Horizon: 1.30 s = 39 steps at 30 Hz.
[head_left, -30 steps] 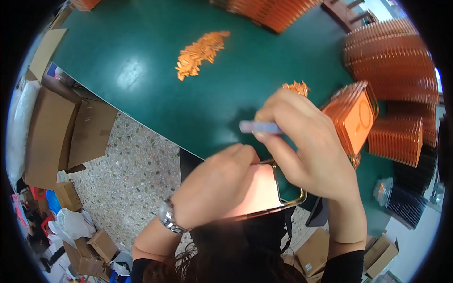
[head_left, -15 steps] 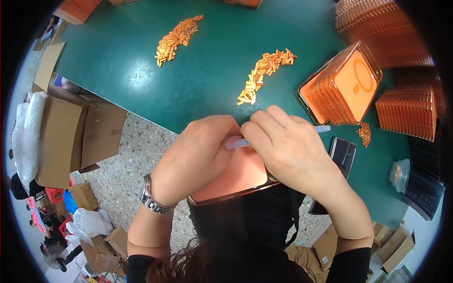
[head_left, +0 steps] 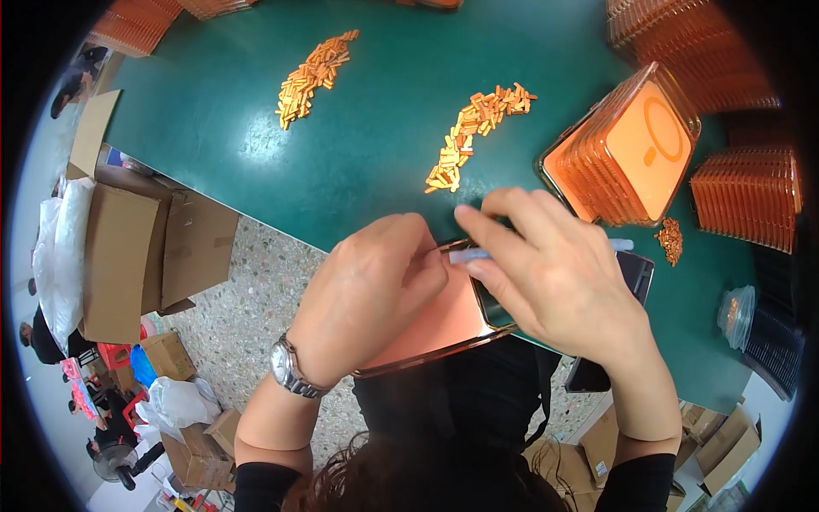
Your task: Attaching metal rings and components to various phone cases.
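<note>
An orange phone case [head_left: 444, 317] with a shiny dark rim and a large camera cut-out lies tilted at the table's near edge, above my lap. My left hand [head_left: 367, 277] is closed at the case's far edge, fingers curled in; whether a small piece sits between the fingertips is hidden. Over the cut-out, my right hand [head_left: 567, 273] pinches a slim translucent bluish stick [head_left: 471, 255], like a pen. Its tip points toward my left fingers, and its other end shows beyond the right hand. A dark phone [head_left: 638, 275] lies partly under my right hand.
Two piles of small orange buttons, a left pile [head_left: 309, 81] and a middle pile [head_left: 467, 128], lie on the green table [head_left: 213, 111]. Stacked orange cases [head_left: 627, 154] stand right, near a pile of tiny parts [head_left: 670, 241] and a clear jar [head_left: 734, 314]. Cardboard boxes [head_left: 124, 256] stand left.
My right hand has shifted slightly right and its fingers have opened out a little around the stick, uncovering the case's camera cut-out. My left hand has moved slightly right.
</note>
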Motion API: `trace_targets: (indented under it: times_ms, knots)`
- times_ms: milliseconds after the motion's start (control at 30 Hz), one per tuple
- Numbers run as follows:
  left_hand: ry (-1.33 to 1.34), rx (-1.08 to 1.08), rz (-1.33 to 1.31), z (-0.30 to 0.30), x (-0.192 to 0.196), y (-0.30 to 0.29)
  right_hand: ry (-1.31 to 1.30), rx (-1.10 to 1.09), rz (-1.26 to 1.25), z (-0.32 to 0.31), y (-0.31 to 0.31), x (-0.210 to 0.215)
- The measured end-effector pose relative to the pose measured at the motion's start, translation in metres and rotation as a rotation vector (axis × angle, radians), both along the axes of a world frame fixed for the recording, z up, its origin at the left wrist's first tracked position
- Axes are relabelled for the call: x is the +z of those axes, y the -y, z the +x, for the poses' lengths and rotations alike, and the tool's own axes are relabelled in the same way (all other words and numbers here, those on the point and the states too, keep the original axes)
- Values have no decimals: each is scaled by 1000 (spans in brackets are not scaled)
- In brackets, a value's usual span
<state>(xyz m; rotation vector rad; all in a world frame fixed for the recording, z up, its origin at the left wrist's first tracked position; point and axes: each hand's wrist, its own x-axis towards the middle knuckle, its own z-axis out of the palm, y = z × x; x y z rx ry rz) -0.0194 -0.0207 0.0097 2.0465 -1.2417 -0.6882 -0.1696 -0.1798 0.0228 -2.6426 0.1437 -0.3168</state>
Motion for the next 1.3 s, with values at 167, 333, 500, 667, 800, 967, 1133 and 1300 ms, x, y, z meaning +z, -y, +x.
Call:
trace_targets:
  times_ms: [167,333,500,667,800,967,1133,1300]
  knots:
    - [-15,-7,19,-2,0,-1,-27,-1,-178,-4,-7,-11]
    - [38,8,-7,-6,0,-4,-31,-91,-209,-2,-22,-12]
    - [69,20,-10,-8,1,-6,25,-168,-224,-3,-29,-19]
    - [-72,-143,116,1,44,-14,181,-73,-272,-24,-14,-14]
    - [-764,-300,59,21,63,-24,525,-82,-434,-48,-4,2]
    - [-1201,-281,359,3,57,4,583,-145,-511,-78,27,5]
    - [-1178,-263,511,-31,94,50,761,-437,52,-114,75,13]
    - [-478,-218,-117,-54,154,109,545,-653,1227,-123,138,14]
